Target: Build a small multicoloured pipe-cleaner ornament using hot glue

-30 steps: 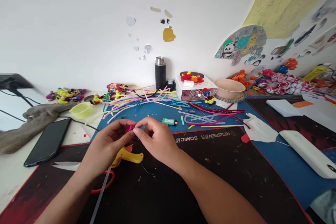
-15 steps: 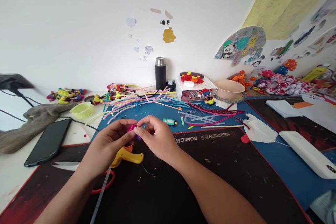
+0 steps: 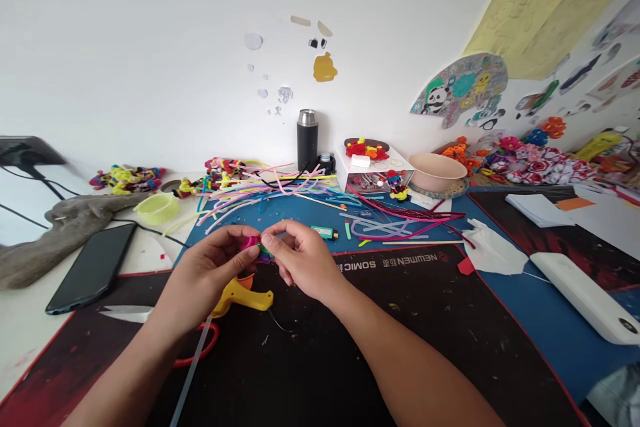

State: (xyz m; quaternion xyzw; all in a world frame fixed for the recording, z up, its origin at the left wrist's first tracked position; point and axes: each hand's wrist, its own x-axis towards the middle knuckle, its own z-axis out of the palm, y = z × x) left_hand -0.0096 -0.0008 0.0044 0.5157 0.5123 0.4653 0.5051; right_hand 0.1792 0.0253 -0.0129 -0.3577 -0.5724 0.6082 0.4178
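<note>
Pinched between the thumb and fingers of my left hand [image 3: 210,273] is a small magenta, purple and green pipe-cleaner piece [image 3: 251,241]. My right hand [image 3: 300,260] is closed on its right side, thumb against the forefinger; fingers cover much of the piece, so its full shape is hidden. Just below the hands lies a yellow glue gun [image 3: 250,297] with an orange part, and a translucent glue stick [image 3: 193,370] reaches toward the bottom edge. Scissors [image 3: 127,313] with red handles rest partly under my left forearm.
Loose pipe cleaners [image 3: 270,190] spread behind the hands. A green lighter [image 3: 323,232], a white box [image 3: 375,163], a black flask [image 3: 307,140] and a beige bowl [image 3: 437,172] stand farther back. At left lies a phone [image 3: 93,268]; at right, a white oblong device [image 3: 583,297].
My right thumb and fingers have shifted slightly on the pipe-cleaner piece, and a green part of it now shows between the hands. My left hand keeps its hold.
</note>
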